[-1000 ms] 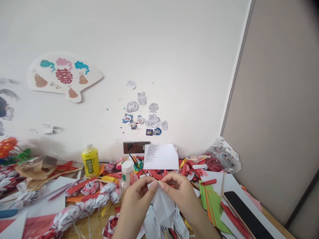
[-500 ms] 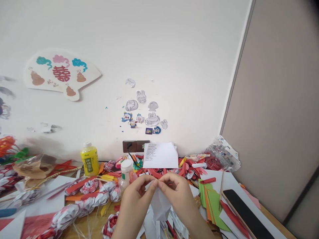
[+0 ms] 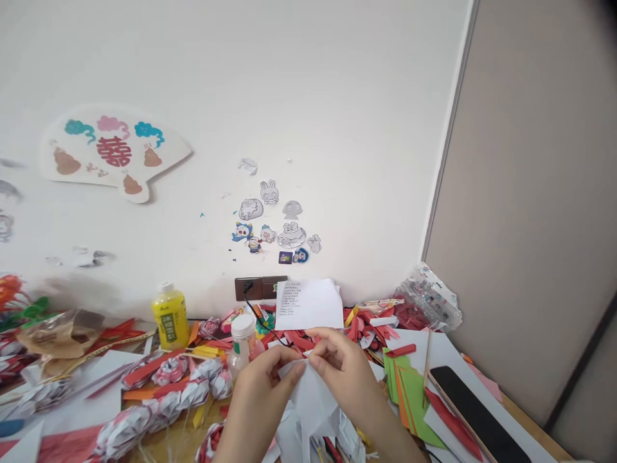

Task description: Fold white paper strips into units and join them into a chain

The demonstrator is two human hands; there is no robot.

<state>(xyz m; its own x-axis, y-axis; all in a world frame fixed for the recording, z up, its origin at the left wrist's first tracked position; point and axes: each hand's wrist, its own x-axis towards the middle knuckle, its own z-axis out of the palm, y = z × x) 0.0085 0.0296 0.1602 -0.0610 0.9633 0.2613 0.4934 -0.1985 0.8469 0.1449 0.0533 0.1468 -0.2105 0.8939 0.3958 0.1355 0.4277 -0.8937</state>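
Note:
A folded sheet of white paper (image 3: 314,402) hangs between my two hands over the cluttered table. My left hand (image 3: 268,384) is closed, its thumb and index finger pinching the paper's upper left edge. My right hand (image 3: 343,365) is closed too, thumb and bent index finger at the top edge just beside the left fingertips. Folds run down the paper toward me. Beneath it lies a heap of white paper strips (image 3: 351,440). A clear bottle with a white cap (image 3: 242,344) stands just behind my left hand.
A yellow drink bottle (image 3: 170,318) stands at the left behind a long red-and-white folded paper chain (image 3: 144,411). A handwritten sheet (image 3: 311,305) leans on the wall under a socket (image 3: 248,289). To the right lie green paper pieces (image 3: 417,402), a wooden stick (image 3: 427,366) and a phone (image 3: 477,411).
My fingertips have parted slightly and sit a little lower, with more of the paper's top edge showing. The view has tilted slightly and shifted right.

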